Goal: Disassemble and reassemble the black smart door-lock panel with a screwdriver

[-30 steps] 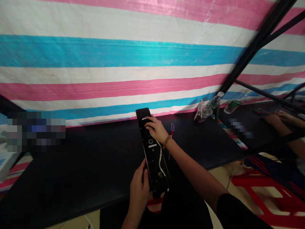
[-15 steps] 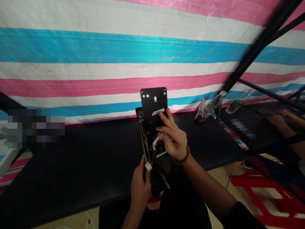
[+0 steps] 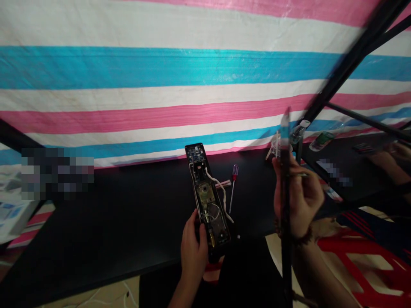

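A long black housing (image 3: pixel 221 222), probably of an electronic door lock, lies at the table's front edge with its inside facing up. A circuit board (image 3: pixel 195 152) is at its far end, and a white cable (image 3: pixel 220 185) runs out over its right side. My left hand (image 3: pixel 193 248) is closed on the housing's lower left edge. Off to the right, my right hand (image 3: pixel 300 199) grips a black cover plate (image 3: pixel 285 188), raised and seen almost edge-on, blurred by motion. Beside the housing lies a screwdriver (image 3: pixel 234 175) with a purple and red handle.
A pinkish, partly hidden object (image 3: pixel 224 184) lies by the white cable. A plastic cup (image 3: pixel 276 147) and clear bottle (image 3: pixel 300 130) stand near the rack post (image 3: pixel 334 83). Another person's hands (image 3: pixel 383 160) are at the neighbouring table. A red stool (image 3: pixel 353 252) stands at right.
My right hand has carried the cover plate off the housing to the right and turned it edge-on. The housing's inside and the screwdriver now show. My left hand keeps its hold.
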`<state>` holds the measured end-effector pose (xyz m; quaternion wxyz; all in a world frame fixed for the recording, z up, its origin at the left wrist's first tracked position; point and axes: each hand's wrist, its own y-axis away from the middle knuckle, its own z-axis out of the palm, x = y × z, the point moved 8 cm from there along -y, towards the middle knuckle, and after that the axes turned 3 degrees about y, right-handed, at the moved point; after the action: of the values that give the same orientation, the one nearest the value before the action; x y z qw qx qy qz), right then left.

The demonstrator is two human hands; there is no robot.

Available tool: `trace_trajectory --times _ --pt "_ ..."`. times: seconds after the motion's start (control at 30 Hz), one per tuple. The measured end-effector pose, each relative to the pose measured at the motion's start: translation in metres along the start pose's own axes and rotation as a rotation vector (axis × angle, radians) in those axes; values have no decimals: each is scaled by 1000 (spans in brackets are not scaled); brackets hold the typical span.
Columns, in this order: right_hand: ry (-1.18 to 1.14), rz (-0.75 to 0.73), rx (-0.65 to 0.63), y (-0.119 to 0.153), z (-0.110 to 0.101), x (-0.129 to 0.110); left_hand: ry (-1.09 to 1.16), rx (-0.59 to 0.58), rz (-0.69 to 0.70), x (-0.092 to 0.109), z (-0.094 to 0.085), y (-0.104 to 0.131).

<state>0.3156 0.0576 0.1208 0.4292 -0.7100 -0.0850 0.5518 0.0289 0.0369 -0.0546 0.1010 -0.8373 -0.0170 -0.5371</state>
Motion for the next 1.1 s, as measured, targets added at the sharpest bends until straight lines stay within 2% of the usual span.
trace_trajectory --times 0.07,0.13,0.23,0.3,0.4,0.5,0.57,0.63,0.7,0.77,0.8,0.87,0.93,1.03,1.1 --pt "79 98 -14 -9 2 35 -11 32 37 8 -4 -6" --pt "205 223 -146 -10 6 82 -48 67 105 22 -9 -19" --pt "381 348 -300 -2 3 151 -165 70 257 47 -13 -52" --pt "511 375 -393 3 3 186 -245 36 357 61 -12 -75" --pt "626 373 -451 3 3 216 -322 -7 436 68 -8 -101" --pt "660 359 -470 -5 5 227 -346 4 451 68 -7 -110" --pt "684 353 -476 -14 7 226 -333 22 452 69 -8 -110" --pt "708 336 -457 -24 9 215 -282 20 468 73 -12 -105" --pt "707 270 -415 -32 16 188 -205 34 479 77 -21 -97" --pt "634 129 -385 -32 32 146 -138 103 443 74 -38 -88" --pt "560 71 -424 -26 46 124 -119 146 405 67 -48 -83" --pt "427 -44 -585 -3 81 83 -114 199 319 45 -64 -71" --pt "378 -150 -738 25 116 53 -148 179 251 17 -72 -59" --pt "467 -211 -816 52 152 40 -283 88 209 -17 -72 -45" --pt "553 -227 -824 60 166 43 -393 45 217 -26 -67 -39"
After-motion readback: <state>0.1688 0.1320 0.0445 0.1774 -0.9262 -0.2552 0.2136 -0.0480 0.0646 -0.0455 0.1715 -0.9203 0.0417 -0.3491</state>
